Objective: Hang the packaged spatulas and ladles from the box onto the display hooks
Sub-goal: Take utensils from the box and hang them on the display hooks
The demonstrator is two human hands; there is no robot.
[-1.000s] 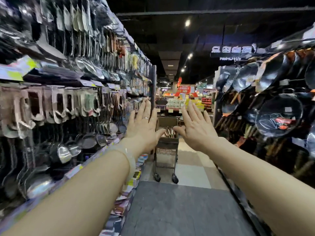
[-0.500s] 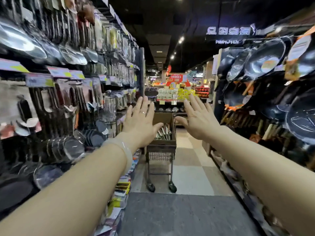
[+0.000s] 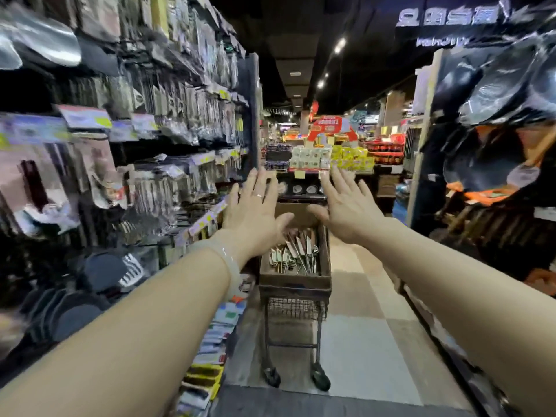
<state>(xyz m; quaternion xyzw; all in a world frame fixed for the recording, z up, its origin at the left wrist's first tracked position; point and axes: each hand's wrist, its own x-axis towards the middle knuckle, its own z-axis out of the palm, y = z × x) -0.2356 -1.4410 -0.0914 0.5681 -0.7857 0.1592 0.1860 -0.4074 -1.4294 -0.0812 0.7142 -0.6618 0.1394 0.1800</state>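
A brown cardboard box [image 3: 294, 282] rests on a small wire trolley [image 3: 296, 326] in the aisle ahead of me. Inside it lie several packaged metal utensils [image 3: 296, 255]. My left hand [image 3: 255, 212] is stretched forward, fingers spread and empty, above the box's left side. My right hand [image 3: 346, 206] is also held out with fingers apart and holds nothing, above the box's far right corner. The display hooks [image 3: 168, 188] along the left wall are crowded with packaged utensils, blurred by motion.
Woks and pans [image 3: 496, 94] hang on the right-hand rack. Price tags [image 3: 204, 221] line the left shelf edge, with boxed goods [image 3: 216, 341] stacked low below. A stocked display [image 3: 325, 158] stands at the aisle's far end. The floor [image 3: 370, 341] to the trolley's right is tiled.
I have moved closer to the trolley, which now looks larger. Both hands stay outstretched and empty, now over the box.
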